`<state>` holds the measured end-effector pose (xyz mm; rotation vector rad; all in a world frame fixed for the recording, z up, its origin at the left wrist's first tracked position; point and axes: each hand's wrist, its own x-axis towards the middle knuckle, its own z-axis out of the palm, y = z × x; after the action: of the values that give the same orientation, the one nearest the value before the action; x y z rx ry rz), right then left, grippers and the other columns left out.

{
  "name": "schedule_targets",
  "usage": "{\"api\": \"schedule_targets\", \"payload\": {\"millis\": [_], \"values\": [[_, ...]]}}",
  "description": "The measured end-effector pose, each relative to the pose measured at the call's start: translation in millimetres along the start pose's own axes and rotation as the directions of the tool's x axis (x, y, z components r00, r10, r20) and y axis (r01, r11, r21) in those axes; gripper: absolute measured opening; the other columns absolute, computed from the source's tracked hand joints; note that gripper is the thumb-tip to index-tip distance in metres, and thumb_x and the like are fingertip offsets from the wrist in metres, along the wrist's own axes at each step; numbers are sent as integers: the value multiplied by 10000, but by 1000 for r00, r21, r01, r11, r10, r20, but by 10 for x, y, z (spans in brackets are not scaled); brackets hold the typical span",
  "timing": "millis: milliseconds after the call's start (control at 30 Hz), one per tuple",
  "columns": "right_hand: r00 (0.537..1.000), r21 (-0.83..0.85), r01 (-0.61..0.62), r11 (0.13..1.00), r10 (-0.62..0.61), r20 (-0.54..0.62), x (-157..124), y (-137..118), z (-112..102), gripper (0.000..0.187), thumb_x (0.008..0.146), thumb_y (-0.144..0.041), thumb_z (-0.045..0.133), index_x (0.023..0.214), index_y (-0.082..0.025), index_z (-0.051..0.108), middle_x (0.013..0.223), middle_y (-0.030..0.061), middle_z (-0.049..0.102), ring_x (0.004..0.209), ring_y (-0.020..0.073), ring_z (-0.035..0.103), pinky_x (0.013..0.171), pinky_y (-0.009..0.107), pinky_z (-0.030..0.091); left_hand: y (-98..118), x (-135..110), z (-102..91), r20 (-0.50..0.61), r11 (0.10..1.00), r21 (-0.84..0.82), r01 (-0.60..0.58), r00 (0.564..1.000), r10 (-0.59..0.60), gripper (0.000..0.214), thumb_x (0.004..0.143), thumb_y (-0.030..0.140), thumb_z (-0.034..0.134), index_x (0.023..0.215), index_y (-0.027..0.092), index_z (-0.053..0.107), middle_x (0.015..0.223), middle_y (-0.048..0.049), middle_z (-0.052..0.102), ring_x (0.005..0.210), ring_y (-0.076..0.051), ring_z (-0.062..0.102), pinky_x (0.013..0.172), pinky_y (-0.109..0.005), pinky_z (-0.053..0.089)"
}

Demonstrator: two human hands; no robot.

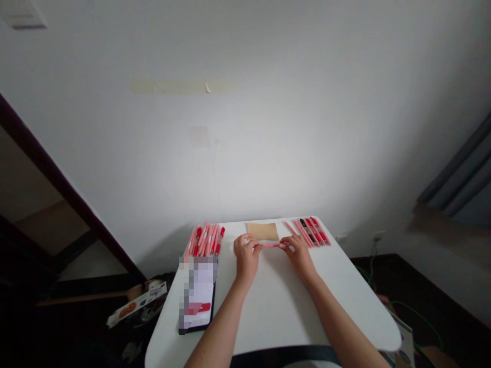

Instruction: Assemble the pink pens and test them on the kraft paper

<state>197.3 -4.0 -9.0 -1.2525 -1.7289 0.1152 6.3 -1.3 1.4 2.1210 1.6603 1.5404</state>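
My left hand (246, 255) and my right hand (298, 253) hold a pink pen (271, 246) between them, one at each end, fingers pinched on it, just above the white table (276, 306). A pile of several pink and red pens (205, 240) lies at the table's far left. A row of several pens (309, 231) lies at the far right. A tan cloth or paper piece (262, 231) sits just beyond the held pen.
A phone or tablet with a lit screen (197, 299) lies at the table's left edge. A white wall rises right behind the table. Boxes and clutter (136, 304) lie on the dark floor to the left, green cables (406, 309) to the right.
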Motion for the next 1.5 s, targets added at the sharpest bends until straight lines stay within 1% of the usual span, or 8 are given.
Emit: {"api": "schedule_targets", "payload": {"millis": [233,500,833,967,1133,1267,1367,1500], "values": [[1000,9,-21,1000,21,3,-6,13,12,342,893,-524,494,823,-245,679,762,53,654,832,236,541,754,365,409,-3,2,-6,2,1000,19,-12,1000,12,55,767,220,666,733,215,709,1038,-66,595,1056,-232,509,959,-448,427],[996,57,13,998,-8,-87,9,48,23,295,876,-497,537,894,-230,660,888,73,678,912,255,560,821,407,418,-44,-22,25,4,999,49,18,1000,-18,116,815,289,613,836,226,709,1052,-70,589,1052,-235,516,947,-453,428],[997,54,15,998,-11,-76,15,29,-6,275,869,-490,552,874,-243,673,850,62,676,897,252,552,827,413,409,-44,-1,18,7,1000,26,11,1000,-11,48,767,232,664,760,223,710,1069,-67,577,1083,-243,495,979,-465,421],[997,67,12,998,-7,-79,8,26,-11,303,858,-520,556,871,-246,684,831,69,671,895,254,533,823,411,415,-46,23,-4,-7,1000,12,-6,1000,6,47,758,241,677,735,215,709,1073,-75,574,1090,-249,481,983,-470,422],[993,61,-50,997,56,-102,5,0,-24,411,877,-559,488,739,-226,686,769,90,621,844,251,519,756,393,429,-21,10,-10,-5,999,1,-48,999,48,15,731,213,702,743,221,703,1085,-70,559,1108,-248,473,987,-474,419],[994,50,-49,998,54,-98,8,-18,-33,436,899,-553,447,729,-229,685,732,83,624,833,252,516,755,399,425,9,-3,-18,-8,999,3,-39,999,40,24,736,215,697,756,225,702,1080,-68,557,1103,-249,478,989,-482,416],[996,37,-35,999,38,-82,8,-19,-32,396,898,-544,460,803,-238,693,755,76,649,851,256,526,792,414,415,10,-5,-16,-14,1000,7,-31,999,31,38,762,242,672,766,228,708,1078,-72,565,1100,-250,483,990,-477,417],[996,28,-30,999,32,-79,7,-6,-28,361,854,-547,545,1011,-247,669,926,82,680,937,264,535,848,425,405,-9,-9,1,-15,1000,23,-13,1000,14,87,790,280,645,792,224,711,1084,-77,574,1099,-251,486,995,-477,412]]}}
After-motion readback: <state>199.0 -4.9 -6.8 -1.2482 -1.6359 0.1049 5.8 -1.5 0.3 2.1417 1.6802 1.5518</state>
